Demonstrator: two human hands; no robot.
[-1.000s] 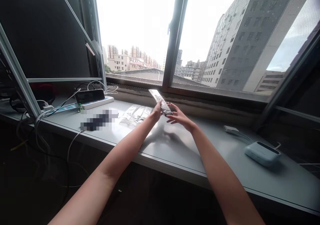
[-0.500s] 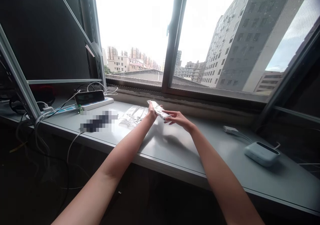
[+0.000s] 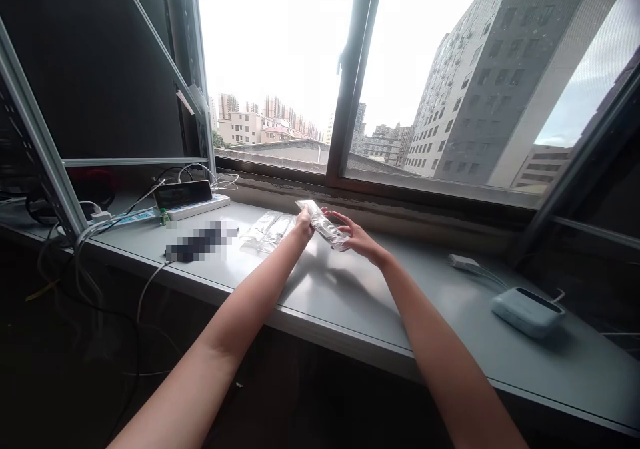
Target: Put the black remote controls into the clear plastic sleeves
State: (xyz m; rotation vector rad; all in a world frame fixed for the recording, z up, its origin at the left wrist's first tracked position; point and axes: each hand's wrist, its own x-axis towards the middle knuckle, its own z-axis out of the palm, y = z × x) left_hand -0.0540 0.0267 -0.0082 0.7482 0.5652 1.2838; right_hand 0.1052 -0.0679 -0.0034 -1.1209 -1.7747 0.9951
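Held above the desk (image 3: pixel 360 316), the silver packet (image 3: pixel 326 228) slants from ten o'clock to four; the left hand (image 3: pixel 303 224) grips its upper side, while the right hand (image 3: pixel 359 241) curves its fingers about the four o'clock end — whether they grip, I cannot tell. Its crinkly skin likely calls for light, even support — well clear of the flat silver bag (image 3: pixel 267 229) towards nine o'clock.

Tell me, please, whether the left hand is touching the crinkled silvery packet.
Touching. The head view shows it: the left hand grips the crinkled silvery packet toward its far end, with no gap between them.
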